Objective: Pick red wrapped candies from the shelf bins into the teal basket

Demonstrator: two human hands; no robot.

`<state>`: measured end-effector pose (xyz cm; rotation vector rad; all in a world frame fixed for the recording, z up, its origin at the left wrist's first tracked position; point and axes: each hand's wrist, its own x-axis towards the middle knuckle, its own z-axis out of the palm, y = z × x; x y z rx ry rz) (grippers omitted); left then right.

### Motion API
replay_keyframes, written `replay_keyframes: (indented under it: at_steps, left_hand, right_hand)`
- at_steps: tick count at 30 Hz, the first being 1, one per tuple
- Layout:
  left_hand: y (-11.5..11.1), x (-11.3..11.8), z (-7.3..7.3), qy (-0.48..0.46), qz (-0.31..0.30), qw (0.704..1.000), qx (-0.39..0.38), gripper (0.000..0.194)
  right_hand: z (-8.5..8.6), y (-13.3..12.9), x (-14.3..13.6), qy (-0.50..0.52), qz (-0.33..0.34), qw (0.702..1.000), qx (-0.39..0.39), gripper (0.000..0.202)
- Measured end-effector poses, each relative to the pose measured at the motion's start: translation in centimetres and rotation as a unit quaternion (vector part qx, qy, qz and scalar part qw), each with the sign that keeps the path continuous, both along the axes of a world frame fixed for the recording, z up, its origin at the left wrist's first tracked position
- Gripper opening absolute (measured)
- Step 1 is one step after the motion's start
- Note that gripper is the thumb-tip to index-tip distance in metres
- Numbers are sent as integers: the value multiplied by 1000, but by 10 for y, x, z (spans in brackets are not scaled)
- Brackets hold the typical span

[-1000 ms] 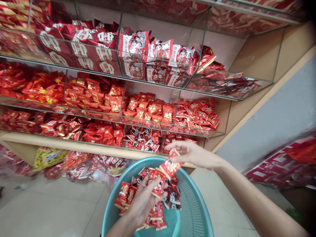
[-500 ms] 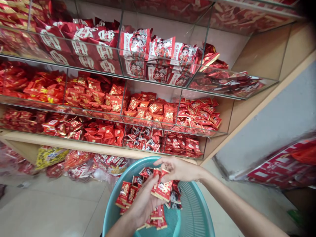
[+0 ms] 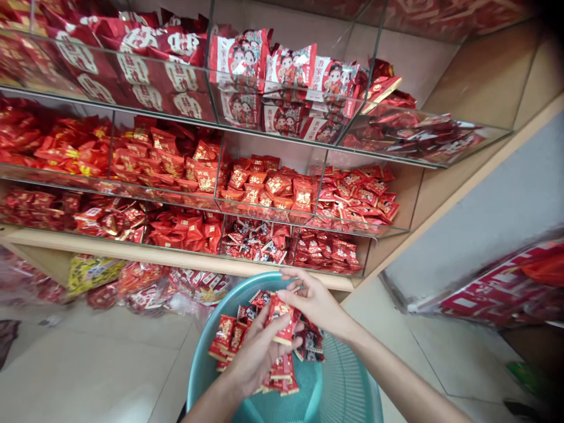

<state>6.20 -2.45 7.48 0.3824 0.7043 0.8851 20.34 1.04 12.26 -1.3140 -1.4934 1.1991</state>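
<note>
Above the inside of a teal plastic basket (image 3: 348,382), my left hand (image 3: 259,352) is closed around red candy packets (image 3: 282,320) with gold print, its thumb lying across the front one. My right hand (image 3: 311,302) meets them from above, thumb and forefinger pinching the upper edge of a packet. Under the hands, more red packets (image 3: 224,332) lie in the basket on the left, and another group (image 3: 282,376) sits lower down. Dark red packets with black-and-white figures (image 3: 312,343) rest at the right. My fingers partly hide the held packets, so their number is unclear.
A wooden shelf unit (image 3: 176,249) with glass-fronted bins stands ahead, filled with red wrapped sweets (image 3: 268,185). Bagged goods, one yellow bag (image 3: 94,273) among them, lie on the tiled floor (image 3: 106,364) beneath it. A grey wall (image 3: 484,217) rises at the right.
The front packets in my left hand, fanned apart before, now overlap more closely. My right hand has shifted slightly, its fingers more at the packets' top edge. The camera view has moved a little.
</note>
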Motion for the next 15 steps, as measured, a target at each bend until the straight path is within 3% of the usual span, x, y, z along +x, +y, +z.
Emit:
replay_keyframes:
  at_steps: [2, 4, 8, 11, 15]
  left_hand:
    - [2, -2, 1, 19, 17, 999, 26, 50]
    - [4, -4, 3, 39, 30, 996, 73, 46]
    - [4, 1, -1, 97, 35, 981, 166, 45]
    - [-2, 10, -15, 199, 35, 958, 201, 52]
    - [-13, 17, -34, 362, 11, 884, 295, 59]
  right_hand:
    - [-5, -11, -5, 59, -117, 991, -19, 53]
    - [-15, -24, -10, 147, -180, 969, -79, 58]
    - [-39, -49, -25, 326, -156, 907, -217, 60]
    - [-53, -63, -36, 378, -160, 883, -227, 57]
    - [-60, -76, -39, 376, -174, 878, -241, 60]
